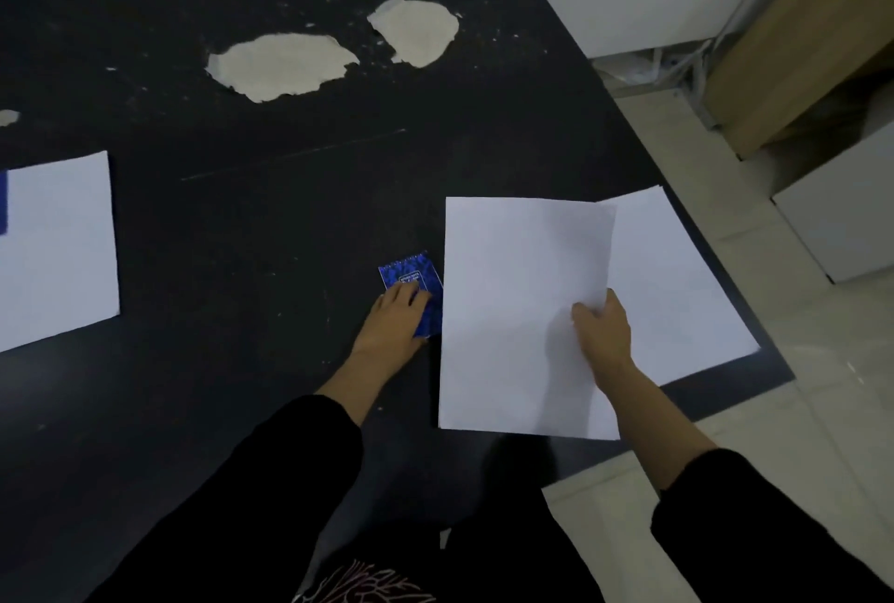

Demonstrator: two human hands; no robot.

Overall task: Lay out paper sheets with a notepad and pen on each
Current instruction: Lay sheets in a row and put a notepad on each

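held sheet (513, 312): near right on the dark mat (290, 215), pinched at its right edge by right hand (602, 329). second sheet (677, 283): beneath it, further right. blue notepad (416, 295): just left of the held sheet, on the mat, left hand (394, 322) resting on it, fingers loosely curved. far-left sheet (58, 249): laid, blue item at its edge. pens: none visible. judged early; this set unfinished.

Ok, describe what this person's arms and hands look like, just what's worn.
Both arms wear long black sleeves, pushed up so the forearms are bare. The left hand and right hand are bare: no gloves, and no rings, watch or bracelet that I can see. The left sleeve and right sleeve look plain, with no markings.
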